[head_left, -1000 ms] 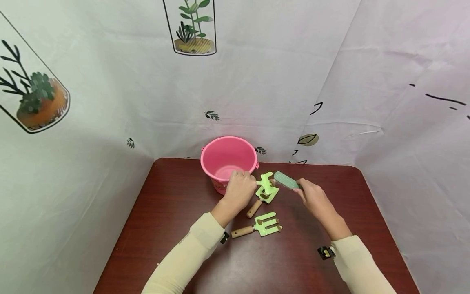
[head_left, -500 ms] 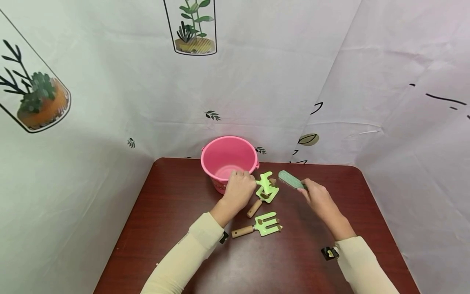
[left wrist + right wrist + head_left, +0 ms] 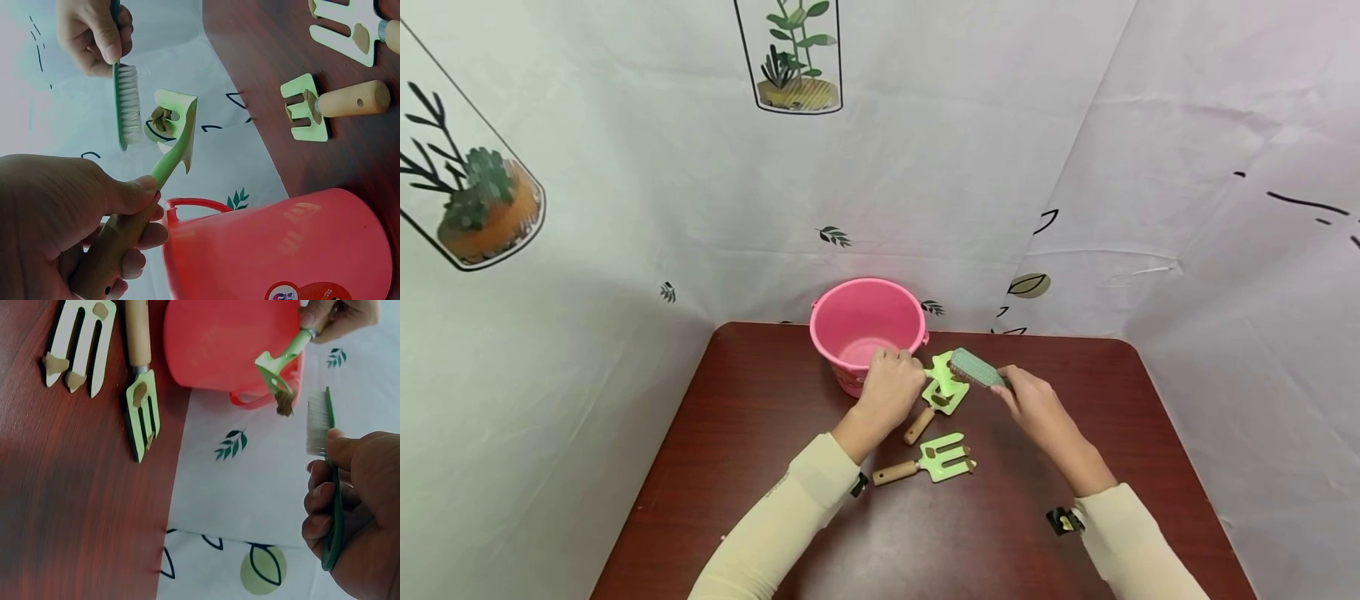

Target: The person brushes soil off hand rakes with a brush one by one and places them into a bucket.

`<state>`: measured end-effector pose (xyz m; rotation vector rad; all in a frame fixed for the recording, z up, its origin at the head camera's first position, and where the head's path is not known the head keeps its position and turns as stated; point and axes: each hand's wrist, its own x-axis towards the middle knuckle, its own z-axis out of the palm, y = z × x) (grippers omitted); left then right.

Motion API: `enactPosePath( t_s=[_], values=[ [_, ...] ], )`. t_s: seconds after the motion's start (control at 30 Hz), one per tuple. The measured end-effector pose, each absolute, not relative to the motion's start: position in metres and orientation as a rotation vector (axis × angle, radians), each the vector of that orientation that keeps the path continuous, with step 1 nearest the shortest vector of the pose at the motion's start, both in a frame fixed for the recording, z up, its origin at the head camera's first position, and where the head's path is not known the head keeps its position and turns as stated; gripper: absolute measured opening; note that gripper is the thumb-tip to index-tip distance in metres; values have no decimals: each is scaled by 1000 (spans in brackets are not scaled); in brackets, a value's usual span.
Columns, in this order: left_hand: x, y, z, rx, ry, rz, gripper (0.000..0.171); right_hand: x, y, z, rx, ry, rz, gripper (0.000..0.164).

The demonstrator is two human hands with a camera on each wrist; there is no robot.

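Note:
My left hand (image 3: 891, 387) grips the wooden handle of a small garden rake (image 3: 181, 125) beside the bucket. Its bent light-green head, raised off the table, carries brown dirt (image 3: 284, 403) on its prongs. In my right hand (image 3: 1037, 408) is a green brush (image 3: 977, 368), held by the handle with the white bristles (image 3: 317, 422) facing the rake head. In the head view the brush overlaps the rake head. Both wrist views show a small gap between bristles and prongs.
A pink bucket (image 3: 868, 325) stands at the table's back edge. Two green garden forks with wooden handles and brown patches lie on the dark red table (image 3: 745, 417): one fork (image 3: 943, 402) under the rake, the larger fork (image 3: 925, 460) nearer me. Printed cloth (image 3: 925, 167) hangs behind.
The brush in my right hand first drew away to the right from the rake head, then came back left over it. My left hand and the rake stay nearly still.

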<state>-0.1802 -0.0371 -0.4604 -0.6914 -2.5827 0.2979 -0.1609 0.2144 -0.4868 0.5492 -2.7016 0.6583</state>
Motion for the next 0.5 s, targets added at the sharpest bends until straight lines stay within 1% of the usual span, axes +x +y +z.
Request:
enactPosePath(
  t_s=[0.5],
  values=[
    [-182, -32, -462, -690, -2595, 322, 12, -158, 204, -491, 632, -2698, 505, 21]
  ],
)
